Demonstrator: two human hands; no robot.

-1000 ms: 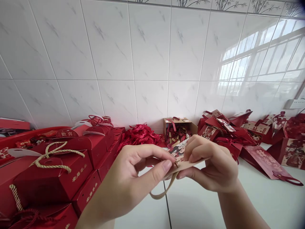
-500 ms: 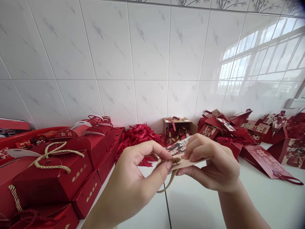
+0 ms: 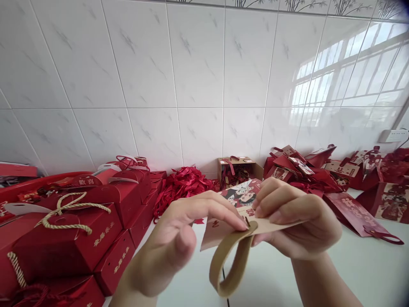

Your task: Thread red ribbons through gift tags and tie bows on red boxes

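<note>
A beige printed card or flat bag (image 3: 246,196) with cartoon figures is held above the white table. My right hand (image 3: 294,217) pinches its right side, fingers on top and thumb beneath. A tan strap loop (image 3: 230,264) hangs from the card's near edge, its overlapped ends around a small dark fastener. My left hand (image 3: 182,238) rests its fingertips on the strap ends by that fastener, with the thumb lifted apart from the fingers.
Stacked red boxes (image 3: 70,230), one with a gold cord, fill the left. Red ribbons (image 3: 188,183) lie in a heap near the tiled wall, beside an open box (image 3: 258,170) of straps. Red bags (image 3: 351,213) are piled at right on the white table (image 3: 275,281).
My left thumb has come away from the strap and my left hand has opened. The strap loop now hangs wide toward me, and more of the card shows.
</note>
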